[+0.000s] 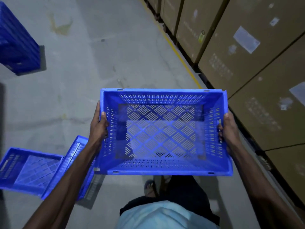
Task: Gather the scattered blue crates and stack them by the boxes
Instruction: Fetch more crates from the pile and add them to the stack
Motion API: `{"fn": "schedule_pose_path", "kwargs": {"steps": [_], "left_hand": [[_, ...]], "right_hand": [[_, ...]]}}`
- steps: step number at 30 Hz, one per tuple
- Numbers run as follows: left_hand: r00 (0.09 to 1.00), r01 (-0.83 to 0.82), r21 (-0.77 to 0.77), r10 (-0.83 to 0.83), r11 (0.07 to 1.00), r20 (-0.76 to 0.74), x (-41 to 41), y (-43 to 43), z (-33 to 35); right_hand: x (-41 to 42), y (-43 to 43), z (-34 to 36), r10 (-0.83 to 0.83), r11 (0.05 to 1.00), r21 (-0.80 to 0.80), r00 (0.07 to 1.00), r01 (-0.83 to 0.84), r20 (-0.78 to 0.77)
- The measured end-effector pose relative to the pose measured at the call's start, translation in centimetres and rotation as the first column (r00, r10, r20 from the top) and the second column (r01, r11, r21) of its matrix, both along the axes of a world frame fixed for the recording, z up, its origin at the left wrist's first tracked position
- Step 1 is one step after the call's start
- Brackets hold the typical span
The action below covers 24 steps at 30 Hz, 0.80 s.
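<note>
The crate (162,133) is held level in the air in front of the person, open side up and empty, with its slotted bottom showing the floor (92,66) through it. The left hand (99,128) grips the left short wall, thumb hooked over the rim and fingers hidden on the outside. The right hand (228,129) grips the right short wall, with its fingertips curled in through the handle slot. Below the left forearm, a second crate (75,152) stands tilted on its side on the floor. A third crate (31,169) lies open side up just beside it, and the two seem to touch. Well apart, at the upper left, stands a blue stack (16,43) of crates. Along the right runs a row of tall cardboard boxes (247,52) with paper labels, and a yellow line (173,45) is painted on the floor along their foot. The held crate is near the boxes but not touching them. Under the crate's near edge a sandalled foot (149,187) shows.
</note>
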<state>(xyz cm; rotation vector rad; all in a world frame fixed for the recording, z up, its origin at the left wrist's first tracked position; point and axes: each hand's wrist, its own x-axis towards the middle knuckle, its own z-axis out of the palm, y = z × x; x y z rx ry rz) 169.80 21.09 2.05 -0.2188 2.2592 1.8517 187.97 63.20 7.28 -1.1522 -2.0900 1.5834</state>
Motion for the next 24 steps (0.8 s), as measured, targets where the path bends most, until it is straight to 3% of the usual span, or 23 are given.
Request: {"fn": "schedule_pose_path", "kwargs": {"steps": [15,24], "left_hand": [[0.965,-0.248,-0.05,0.243,0.967,-0.095,-37.0,8.9,2.2],[0.899,-0.437,-0.141,0.425,0.889,-0.107,-55.5,7.6,3.0]], "right_hand": [[-48.2,13.2,-1.7,0.235,0.965,-0.108,0.971,-0.24,-0.052],[-76.3,11.8,-0.8,0.426,0.901,-0.08,0.904,-0.427,-0.023]]}}
